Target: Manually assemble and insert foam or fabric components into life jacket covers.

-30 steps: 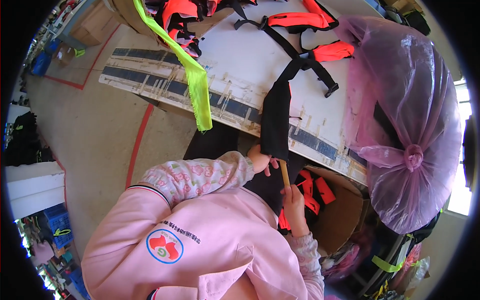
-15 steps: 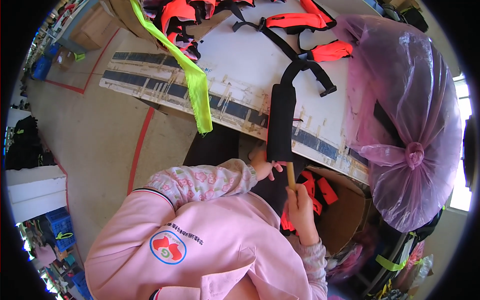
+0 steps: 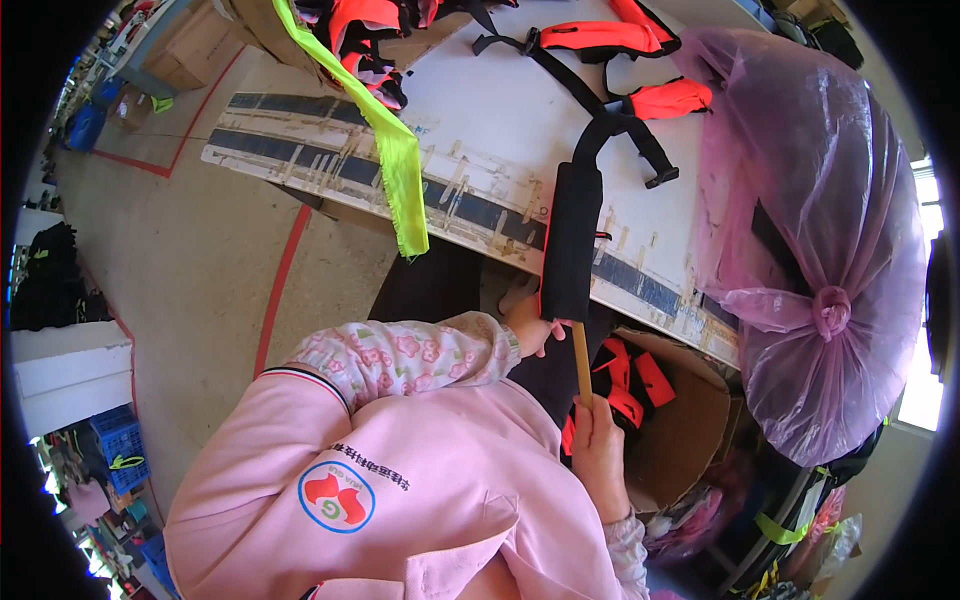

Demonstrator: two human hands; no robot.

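Observation:
A long black padded strap sleeve [image 3: 573, 240] hangs over the table's near edge, with orange showing along its side. My left hand [image 3: 524, 322] is closed on its lower end, and part of that hand is hidden behind the sleeve. In the fingers of my right hand [image 3: 598, 450] is a thin wooden stick [image 3: 583, 365]. The stick's upper end meets the sleeve's lower end; whether it goes inside I cannot tell. From the sleeve's upper end, black webbing with a buckle [image 3: 661, 178] runs across the table to orange pouches [image 3: 672, 99].
The white table [image 3: 470, 95] has worn tape along its near edge. A neon yellow strip [image 3: 402, 190] hangs over it at left. Orange and black pieces [image 3: 365, 40] lie at the back. A pink plastic bag [image 3: 830, 230] bulges at right. Below stands a cardboard box [image 3: 690, 430] with orange pieces.
My right hand has moved down, away from the sleeve, and more of the stick shows. My left hand keeps its hold at the sleeve's lower end. The whole view has shifted slightly.

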